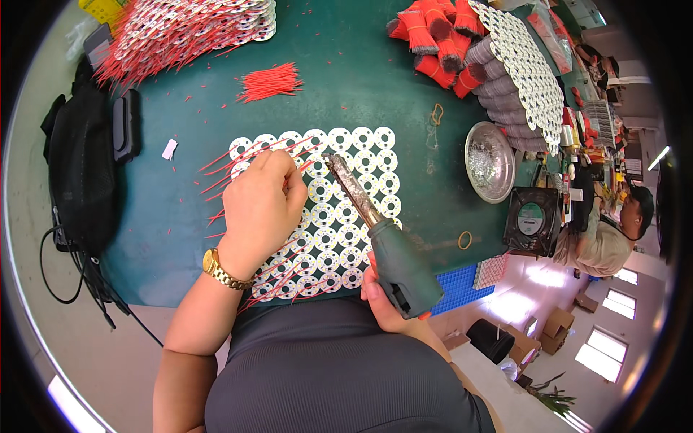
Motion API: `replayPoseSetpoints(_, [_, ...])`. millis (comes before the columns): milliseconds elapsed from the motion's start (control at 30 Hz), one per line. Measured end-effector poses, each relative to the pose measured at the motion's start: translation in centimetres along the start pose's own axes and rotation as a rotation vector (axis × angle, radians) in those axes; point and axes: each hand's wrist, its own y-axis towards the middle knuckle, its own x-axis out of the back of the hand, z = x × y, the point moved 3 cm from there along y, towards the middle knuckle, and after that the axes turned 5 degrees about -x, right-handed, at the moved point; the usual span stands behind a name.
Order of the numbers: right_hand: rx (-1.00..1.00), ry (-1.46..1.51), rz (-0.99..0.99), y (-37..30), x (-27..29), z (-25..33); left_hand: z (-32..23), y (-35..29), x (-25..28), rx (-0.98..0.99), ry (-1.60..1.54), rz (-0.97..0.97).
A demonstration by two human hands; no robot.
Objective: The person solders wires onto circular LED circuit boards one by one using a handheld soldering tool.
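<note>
On the green table lies a panel of round white circuit boards (pixel 325 238) with ring-shaped centres, and thin red wires stick out along its left side. My left hand (pixel 263 195), a gold watch at its wrist, is over the panel's upper left. Its fingers are pinched together, and a red wire (pixel 307 164) shows at the fingertips. In my right hand (pixel 381 302) is a dark green soldering gun (pixel 403 267), gripped by its body near the panel's lower right. The gun's dark metal tip points up and left, close to my left fingertips. Most of my right fingers are hidden behind the gun.
A loose pile of red wires (pixel 271 81) lies beyond the panel. Wired boards (pixel 195 29) are stacked far left; wire bundles (pixel 433 36) and more boards (pixel 523 72) stand far right. A metal bowl (pixel 491 162), a fan (pixel 532 220) and a black bag (pixel 83 166) flank the panel. A co-worker (pixel 606 238) sits at right.
</note>
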Motion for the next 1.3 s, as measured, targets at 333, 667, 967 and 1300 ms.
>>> replayPoseSetpoints(333, [-0.032, 0.149, -0.095, 1.1, 0.1, 1.1, 0.1, -0.1, 0.0, 0.015, -0.006, 0.036])
replayPoseSetpoints(667, [-0.048, 0.037, -0.065, 1.5, 0.4, 2.0, 0.1, 0.1, -0.1, 0.014, 0.023, 0.023])
replayPoseSetpoints(967, [-0.221, -0.019, -0.185, 0.9, 0.6, 1.8, 0.2, 0.0, -0.1, 0.015, 0.021, 0.019])
replayPoseSetpoints(1300, [-0.200, 0.414, -0.196, 0.8, 0.4, 2.0, 0.0, -0.1, -0.2, 0.022, 0.023, 0.012])
